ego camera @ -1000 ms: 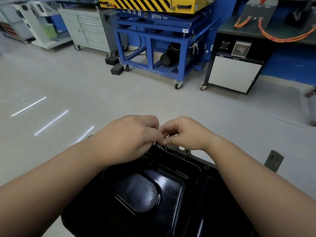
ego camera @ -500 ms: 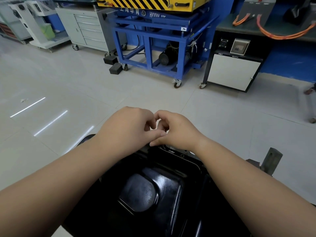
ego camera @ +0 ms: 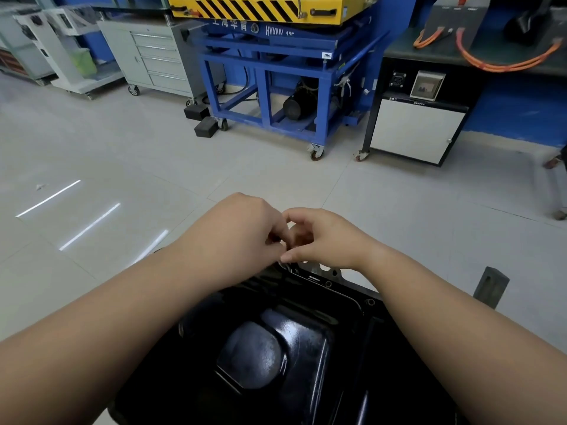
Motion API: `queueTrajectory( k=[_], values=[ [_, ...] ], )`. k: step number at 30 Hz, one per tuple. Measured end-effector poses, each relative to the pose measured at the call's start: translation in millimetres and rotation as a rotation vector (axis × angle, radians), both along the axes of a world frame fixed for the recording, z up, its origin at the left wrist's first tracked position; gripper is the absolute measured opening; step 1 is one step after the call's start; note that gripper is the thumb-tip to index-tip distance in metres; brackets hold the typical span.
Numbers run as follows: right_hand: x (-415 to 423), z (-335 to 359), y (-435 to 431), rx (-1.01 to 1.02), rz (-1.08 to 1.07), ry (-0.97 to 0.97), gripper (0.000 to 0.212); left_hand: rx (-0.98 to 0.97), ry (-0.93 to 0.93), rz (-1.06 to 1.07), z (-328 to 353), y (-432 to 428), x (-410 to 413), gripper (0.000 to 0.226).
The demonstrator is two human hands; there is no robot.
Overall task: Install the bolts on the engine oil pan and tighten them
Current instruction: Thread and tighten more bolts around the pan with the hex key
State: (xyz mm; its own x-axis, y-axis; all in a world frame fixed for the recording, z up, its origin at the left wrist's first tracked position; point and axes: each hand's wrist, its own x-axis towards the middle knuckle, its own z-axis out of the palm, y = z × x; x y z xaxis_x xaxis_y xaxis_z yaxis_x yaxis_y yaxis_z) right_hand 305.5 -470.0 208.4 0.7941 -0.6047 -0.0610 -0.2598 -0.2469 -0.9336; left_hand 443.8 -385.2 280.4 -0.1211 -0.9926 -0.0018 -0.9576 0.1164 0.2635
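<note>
The black engine oil pan (ego camera: 276,348) lies under my forearms, its glossy sump facing up. Its far flange (ego camera: 328,283) shows small bolt holes. My left hand (ego camera: 236,237) and my right hand (ego camera: 328,237) meet just above the pan's far edge, both with curled fingers. The right thumb and forefinger pinch at the left hand's fingertips. Whatever passes between them, seemingly small bolts, is hidden by the fingers. No bolt shows in the visible flange holes.
A grey metal bracket (ego camera: 491,286) stands up at the pan's right. Across the tiled floor are a blue wheeled lift stand (ego camera: 276,87), a black cabinet with a white door (ego camera: 417,130), a grey drawer cabinet (ego camera: 153,56) and two black blocks (ego camera: 205,127).
Both hands have lifted slightly off the pan's far edge and stay pressed together. The right thumb and forefinger have opened into a ring against the left fingertips.
</note>
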Motion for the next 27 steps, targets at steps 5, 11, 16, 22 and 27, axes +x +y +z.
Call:
queueTrajectory(
  k=[5,11,16,22,27],
  values=[
    [-5,4,-4,0.008,0.036,0.058,0.042,-0.017,-0.014,-0.059,2,2,7,0.025],
    [1,-1,0,-0.098,-0.052,0.076,0.04,-0.095,-0.036,0.008,1,-2,13,0.023],
    [8,-3,-1,-0.163,-0.094,0.075,0.043,-0.005,0.061,0.135,-1,0,6,0.038],
    [9,-10,-1,-0.071,-0.116,-0.01,0.036,-0.008,-0.073,-0.04,-9,-3,-2,0.019],
    [9,-10,4,-0.057,-0.086,-0.041,0.037,-0.012,-0.196,-0.161,-7,-1,4,0.034]
  ],
)
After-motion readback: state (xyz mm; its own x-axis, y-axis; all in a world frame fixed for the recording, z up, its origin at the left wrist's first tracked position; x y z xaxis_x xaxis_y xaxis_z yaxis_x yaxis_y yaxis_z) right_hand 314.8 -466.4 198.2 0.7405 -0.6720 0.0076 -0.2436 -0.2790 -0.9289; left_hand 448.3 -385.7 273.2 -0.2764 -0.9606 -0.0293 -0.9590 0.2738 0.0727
